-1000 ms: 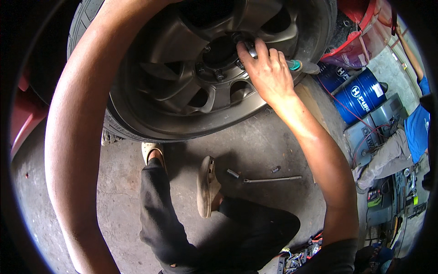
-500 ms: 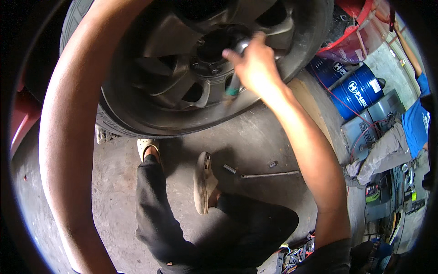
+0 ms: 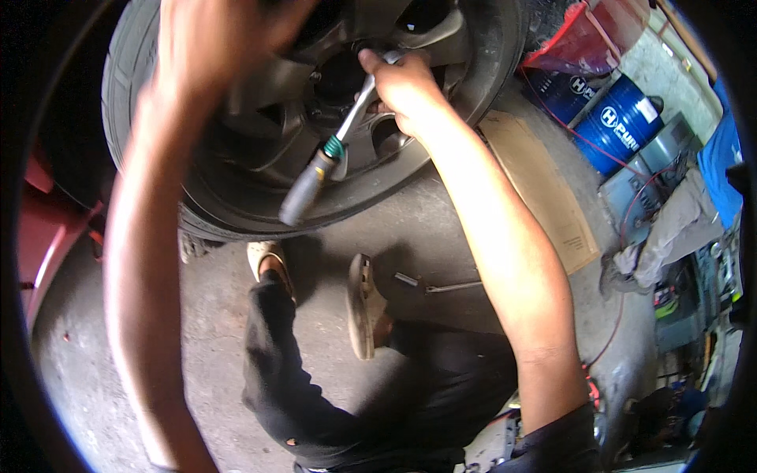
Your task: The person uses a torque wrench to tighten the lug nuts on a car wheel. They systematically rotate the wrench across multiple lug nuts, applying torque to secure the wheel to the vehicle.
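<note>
Two hands, head view: left hand (image 3: 217, 47) and right hand (image 3: 404, 87) well apart, both up at the far side of the scene in front of a wheel (image 3: 363, 150).
Right hand: closed around the head end of a ratchet wrench (image 3: 355, 114), beside the hub.
Ratchet wrench: its bright shaft slants toward the near left across the spokes; the grey handle (image 3: 306, 193), with a green collar, ends over the near part of the rim.
Left hand: blurred, over the left part of the wheel; I cannot tell whether it grips anything.
Wheel: grey metal spokes, dark tyre (image 3: 130, 102), its face toward the person.
Concrete floor (image 3: 213, 315): a metal socket (image 3: 407, 279) and a slim metal bar (image 3: 453, 287) lie close to each other, right of the person's clogs (image 3: 360, 315).
Right of the wheel: a cardboard sheet (image 3: 544, 189) on the floor, and beyond it a blue drum (image 3: 619, 122).
Far right: a red tub (image 3: 583, 39).
Right edge: another person's blue garment (image 3: 719, 173) and grey trousers (image 3: 686, 229).
Left edge: a red panel (image 3: 55, 236).
</note>
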`<control>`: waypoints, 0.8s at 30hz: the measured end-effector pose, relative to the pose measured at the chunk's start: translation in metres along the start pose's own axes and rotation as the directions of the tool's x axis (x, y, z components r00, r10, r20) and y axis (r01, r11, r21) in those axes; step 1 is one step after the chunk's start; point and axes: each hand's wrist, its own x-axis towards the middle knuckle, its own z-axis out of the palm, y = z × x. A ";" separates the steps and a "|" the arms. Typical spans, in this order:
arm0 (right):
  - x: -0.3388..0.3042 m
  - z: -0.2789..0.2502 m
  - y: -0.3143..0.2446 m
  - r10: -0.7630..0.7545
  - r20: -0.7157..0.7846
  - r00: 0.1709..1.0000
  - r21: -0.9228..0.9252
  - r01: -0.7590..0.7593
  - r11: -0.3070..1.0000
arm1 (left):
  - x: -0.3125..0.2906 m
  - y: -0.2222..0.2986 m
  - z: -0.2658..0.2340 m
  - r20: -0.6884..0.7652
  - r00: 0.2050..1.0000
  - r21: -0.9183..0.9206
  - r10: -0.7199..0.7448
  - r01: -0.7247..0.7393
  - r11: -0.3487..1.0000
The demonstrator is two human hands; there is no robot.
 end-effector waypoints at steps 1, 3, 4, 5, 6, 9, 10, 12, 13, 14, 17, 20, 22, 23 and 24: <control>-0.001 -0.002 -0.003 -0.043 0.034 0.999 -0.162 0.048 0.986 | -0.014 0.014 -0.009 0.040 0.994 -0.051 -0.106 0.108 0.993; -0.004 -0.008 -0.009 -0.121 -0.033 0.992 -0.375 0.100 0.922 | -0.036 0.043 -0.012 0.265 0.926 -0.324 -0.270 0.349 0.879; -0.009 -0.010 -0.011 -0.132 -0.017 0.991 -0.430 0.112 0.896 | -0.049 0.056 0.000 0.460 0.733 -0.235 -0.501 0.645 0.727; -0.009 -0.013 -0.014 0.035 0.046 0.998 -0.425 -0.012 0.905 | -0.061 0.062 0.013 0.619 0.484 -0.197 -0.619 0.858 0.474; -0.012 -0.014 -0.015 -0.056 0.041 0.998 -0.390 0.068 0.919 | -0.066 0.055 0.035 0.748 0.098 0.194 -0.657 0.914 0.357; -0.014 -0.016 -0.018 -0.041 0.084 0.996 -0.408 0.072 0.910 | -0.081 0.064 0.080 0.930 -0.183 0.050 -0.320 0.923 -0.381; -0.013 -0.015 -0.018 -0.042 0.072 0.997 -0.422 0.069 0.904 | -0.085 0.069 0.096 0.972 -0.189 0.042 -0.143 0.732 -0.680; -0.012 -0.014 -0.018 -0.007 0.105 0.994 -0.361 0.045 0.932 | -0.089 0.071 0.117 0.994 0.081 0.038 0.067 0.320 -0.947; -0.012 -0.015 -0.018 -0.005 0.111 0.994 -0.336 0.043 0.941 | -0.090 0.070 0.122 0.989 0.115 0.056 0.094 0.294 -0.954; -0.013 -0.014 -0.017 -0.004 0.098 0.995 -0.322 0.035 0.946 | -0.093 0.068 0.124 0.987 0.105 0.096 0.123 0.233 -0.968; -0.018 -0.015 -0.012 -0.118 0.018 0.993 -0.283 0.118 0.952 | -0.098 0.067 0.125 0.988 0.121 0.073 0.098 0.197 -0.978; -0.026 -0.012 0.001 -0.184 -0.127 0.975 -0.051 0.179 0.983 | -0.102 0.066 0.131 0.965 0.256 0.020 0.064 0.172 -0.985; -0.030 -0.008 0.013 -0.254 -0.325 0.911 0.074 0.292 0.954 | -0.108 0.072 0.136 0.990 0.132 -0.064 -0.047 0.133 -0.989; -0.033 -0.006 0.018 -0.246 -0.297 0.923 -0.008 0.255 0.967 | -0.111 0.071 0.138 0.990 0.129 -0.069 -0.054 0.117 -0.991; -0.034 -0.005 0.023 -0.244 -0.300 0.922 -0.084 0.229 0.970 | -0.114 0.072 0.140 0.972 0.236 -0.025 -0.001 0.096 -0.995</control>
